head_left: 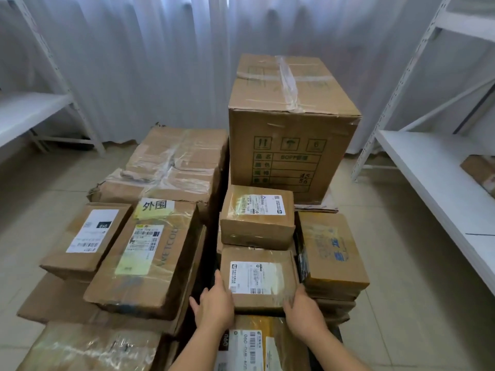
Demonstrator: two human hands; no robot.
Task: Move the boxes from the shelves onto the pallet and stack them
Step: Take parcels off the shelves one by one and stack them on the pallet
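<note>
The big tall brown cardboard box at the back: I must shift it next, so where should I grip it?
Probably from the front, one hand flat on each side wall of the big tall brown cardboard box, low down. It stands upright, is wide, and shows no handles; smaller parcels crowd its front base.

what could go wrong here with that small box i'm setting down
1. The small box, held between the left hand and right hand, sits in a tight slot; fingers might get pinched against the neighbouring box with the yellow label.
2. The labelled box just behind lies on an uneven layer and might slide if bumped.
3. The tall carton towers behind and could tip.
</note>
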